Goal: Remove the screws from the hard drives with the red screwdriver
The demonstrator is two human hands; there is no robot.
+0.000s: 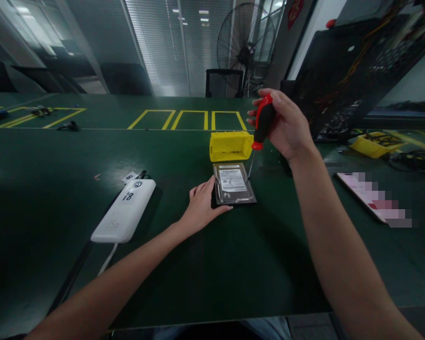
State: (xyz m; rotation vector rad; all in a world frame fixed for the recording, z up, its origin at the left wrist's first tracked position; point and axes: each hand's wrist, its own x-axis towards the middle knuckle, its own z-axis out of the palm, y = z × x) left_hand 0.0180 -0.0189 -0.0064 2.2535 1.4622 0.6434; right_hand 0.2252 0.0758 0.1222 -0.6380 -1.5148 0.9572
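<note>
A silver hard drive point(233, 183) with a white label lies flat on the green table point(198, 264). My left hand point(202, 206) grips its left and front edge, thumb along the front. My right hand point(282, 124) is closed round the red and black handle of a screwdriver point(261, 128). The thin shaft slants down, and its tip touches the drive's right edge near the far corner.
A yellow plastic bin point(231, 146) stands just behind the drive. A white power bank point(124, 209) with a cable lies to the left. A flat device point(370, 197) rests to the right, another yellow bin point(372, 144) and a black rack of wires point(357, 66) beyond it.
</note>
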